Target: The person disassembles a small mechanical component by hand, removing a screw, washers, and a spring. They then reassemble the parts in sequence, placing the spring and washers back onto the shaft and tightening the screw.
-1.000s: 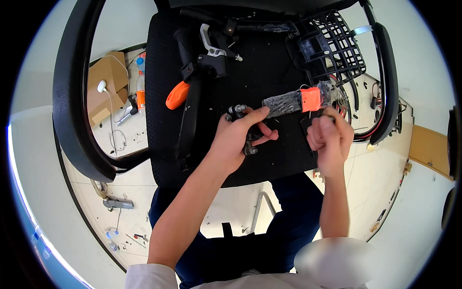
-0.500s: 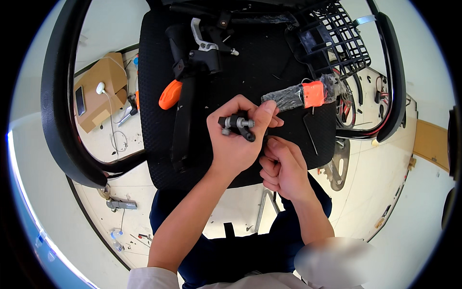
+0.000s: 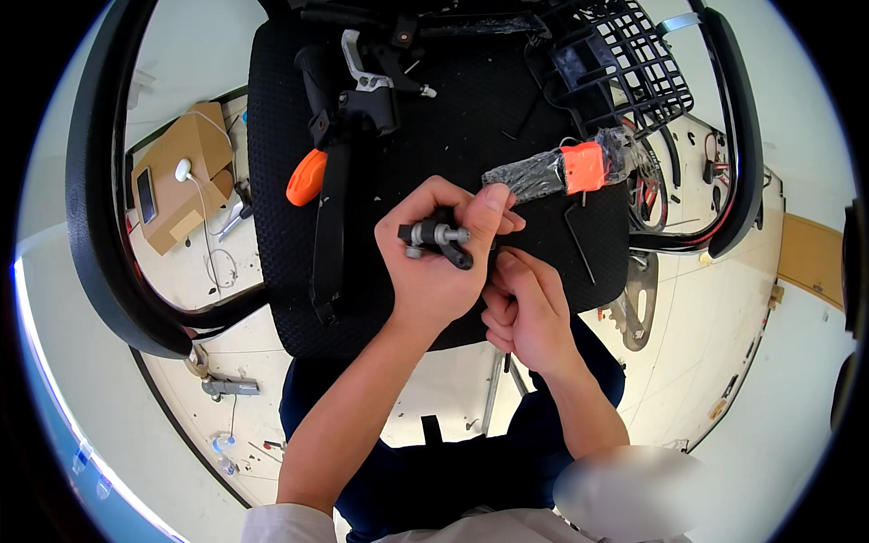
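My left hand [image 3: 434, 258] is closed round a small black metal part [image 3: 436, 235] with a silver bolt and a short curved arm, which looks like a bicycle brake piece. Its bolt end faces up between thumb and fingers. Close beside it on the right, my right hand [image 3: 525, 312] is curled in a pinch. A thin dark rod end pokes out below those fingers; most of whatever they grip is hidden. Beyond my hands, a plastic-wrapped bundle with an orange band [image 3: 584, 167] lies on the black chair seat [image 3: 453, 100]. An L-shaped hex key [image 3: 579, 242] rests just nearer.
At the seat's left lie a black grip and silver brake lever [image 3: 355, 61], an orange oval piece [image 3: 308, 177] and a long black bar [image 3: 332, 235]. A black plastic basket [image 3: 643, 72] sits far right. Armrests [image 3: 109, 199] flank the seat. A cardboard box [image 3: 186, 181] stands on the floor.
Both hands have shifted slightly left in the picture, along with the seat and its contents. The left hand still holds the black part, and the right still pinches beside it.
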Motion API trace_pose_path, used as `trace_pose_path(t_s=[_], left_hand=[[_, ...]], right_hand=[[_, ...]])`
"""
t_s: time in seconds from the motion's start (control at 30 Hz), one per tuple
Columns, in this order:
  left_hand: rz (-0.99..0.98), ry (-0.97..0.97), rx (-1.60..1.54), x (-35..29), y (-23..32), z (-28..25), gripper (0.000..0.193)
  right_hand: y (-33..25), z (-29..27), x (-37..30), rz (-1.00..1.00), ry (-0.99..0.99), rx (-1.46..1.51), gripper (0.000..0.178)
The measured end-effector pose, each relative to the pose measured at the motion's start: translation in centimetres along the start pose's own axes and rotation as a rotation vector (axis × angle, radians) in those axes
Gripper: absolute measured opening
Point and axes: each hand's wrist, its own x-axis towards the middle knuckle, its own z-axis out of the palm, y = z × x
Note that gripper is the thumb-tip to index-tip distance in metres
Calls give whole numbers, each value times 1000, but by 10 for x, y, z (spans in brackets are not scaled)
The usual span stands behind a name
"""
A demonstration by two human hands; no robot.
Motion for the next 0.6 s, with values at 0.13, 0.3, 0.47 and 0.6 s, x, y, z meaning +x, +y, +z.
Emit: trace_pose_path(t_s=[0.13,0.3,0.47,0.6], left_hand=[[104,-27,113,-4,-9,-5,23],[188,26,185,-8,-11,-8,24],[150,110,234,-8,-10,-4,25],[-130,186,62,1,-6,-5,30]], right_hand=[[2,7,2,12,54,-59,27],[-3,1,6,217,-84,189,28],[5,15,10,20,60,-63,27],[17,1,21,-168,24,-391,27]])
